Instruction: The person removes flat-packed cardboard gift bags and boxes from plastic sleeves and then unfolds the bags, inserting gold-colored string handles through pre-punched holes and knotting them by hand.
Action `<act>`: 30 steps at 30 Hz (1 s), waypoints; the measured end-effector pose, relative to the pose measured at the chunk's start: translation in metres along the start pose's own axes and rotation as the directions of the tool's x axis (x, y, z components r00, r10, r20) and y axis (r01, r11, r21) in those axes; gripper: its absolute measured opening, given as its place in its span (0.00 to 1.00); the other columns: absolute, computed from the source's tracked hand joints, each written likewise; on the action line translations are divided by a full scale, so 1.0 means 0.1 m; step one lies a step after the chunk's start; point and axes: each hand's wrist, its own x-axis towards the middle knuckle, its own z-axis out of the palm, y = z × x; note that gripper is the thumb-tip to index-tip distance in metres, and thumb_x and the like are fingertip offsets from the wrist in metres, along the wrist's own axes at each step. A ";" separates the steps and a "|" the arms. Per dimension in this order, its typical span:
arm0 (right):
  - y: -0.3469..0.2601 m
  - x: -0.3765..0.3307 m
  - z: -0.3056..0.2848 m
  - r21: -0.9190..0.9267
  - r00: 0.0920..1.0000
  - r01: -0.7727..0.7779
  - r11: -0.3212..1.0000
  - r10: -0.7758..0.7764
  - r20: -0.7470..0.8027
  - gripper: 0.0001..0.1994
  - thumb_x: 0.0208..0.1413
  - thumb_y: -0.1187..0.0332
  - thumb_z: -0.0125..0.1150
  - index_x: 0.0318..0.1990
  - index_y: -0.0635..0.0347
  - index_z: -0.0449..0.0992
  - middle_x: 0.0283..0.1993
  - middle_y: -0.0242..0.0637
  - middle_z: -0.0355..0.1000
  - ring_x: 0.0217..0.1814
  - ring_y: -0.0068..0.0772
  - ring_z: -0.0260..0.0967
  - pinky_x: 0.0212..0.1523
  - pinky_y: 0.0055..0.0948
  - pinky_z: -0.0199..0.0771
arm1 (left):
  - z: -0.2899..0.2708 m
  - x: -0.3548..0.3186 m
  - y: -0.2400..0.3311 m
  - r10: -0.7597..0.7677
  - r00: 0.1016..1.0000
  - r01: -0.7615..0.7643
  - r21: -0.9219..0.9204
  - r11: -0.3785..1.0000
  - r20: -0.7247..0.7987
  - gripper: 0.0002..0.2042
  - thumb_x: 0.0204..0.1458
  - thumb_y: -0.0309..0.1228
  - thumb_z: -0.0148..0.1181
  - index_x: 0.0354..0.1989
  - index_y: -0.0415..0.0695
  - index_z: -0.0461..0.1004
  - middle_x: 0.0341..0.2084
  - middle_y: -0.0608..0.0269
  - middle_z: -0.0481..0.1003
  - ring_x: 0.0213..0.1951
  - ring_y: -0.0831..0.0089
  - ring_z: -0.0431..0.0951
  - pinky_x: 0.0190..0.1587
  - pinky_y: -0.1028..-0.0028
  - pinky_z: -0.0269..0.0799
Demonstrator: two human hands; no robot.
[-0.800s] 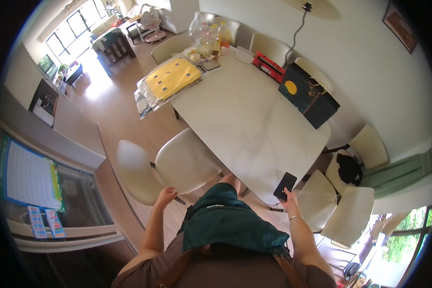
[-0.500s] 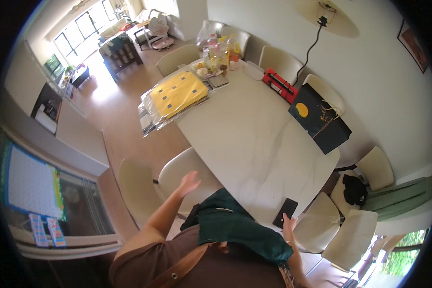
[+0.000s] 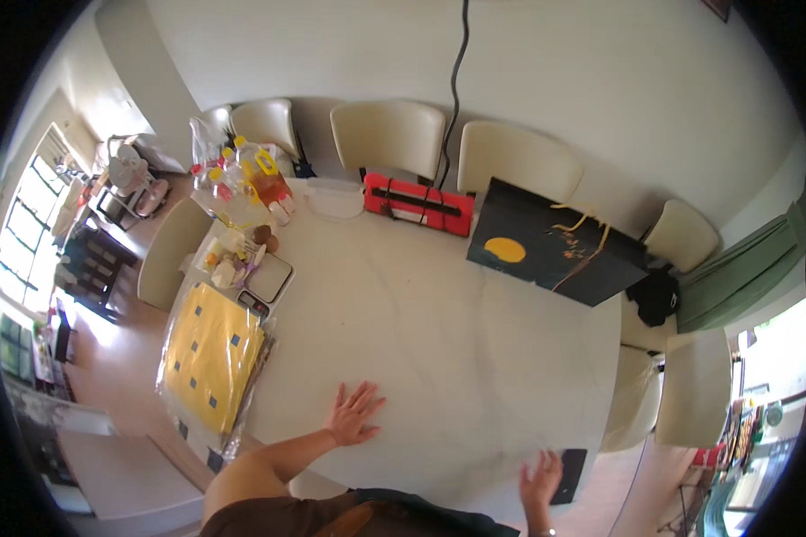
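Observation:
My left hand (image 3: 355,414) is over the near part of the pale marble-patterned table (image 3: 403,349), fingers spread and nothing in them; it seems to rest on the top. Close to the right front edge lies a black phone (image 3: 570,474), flat on the table. Just left of it is my right hand (image 3: 540,483), its fingers apart and slightly curled, holding nothing. Whether that hand touches the phone's edge I cannot tell.
Yellow sheets in clear plastic (image 3: 208,353) overhang the left edge. Behind them are a kitchen scale (image 3: 269,279), eggs (image 3: 265,236) and bottles (image 3: 258,174). A red case (image 3: 418,206) and black gift bag (image 3: 546,246) stand at the back. Cream chairs (image 3: 388,139) surround the table.
My view has turned toward the table. My left hand has come from beside the table to over its top. My right hand has let go of the phone, which lies on the table.

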 end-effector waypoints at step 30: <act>-1.18 -0.26 1.25 -0.301 0.804 0.588 0.751 -0.585 0.110 0.30 0.55 0.59 0.55 0.65 0.57 0.59 0.71 0.45 0.49 0.75 0.51 0.41 0.69 0.64 0.29 | 0.36 -0.25 0.14 -0.012 0.932 -0.003 -0.043 0.999 -0.362 0.33 0.55 0.50 0.50 0.68 0.49 0.54 0.69 0.52 0.48 0.70 0.54 0.45 0.67 0.44 0.41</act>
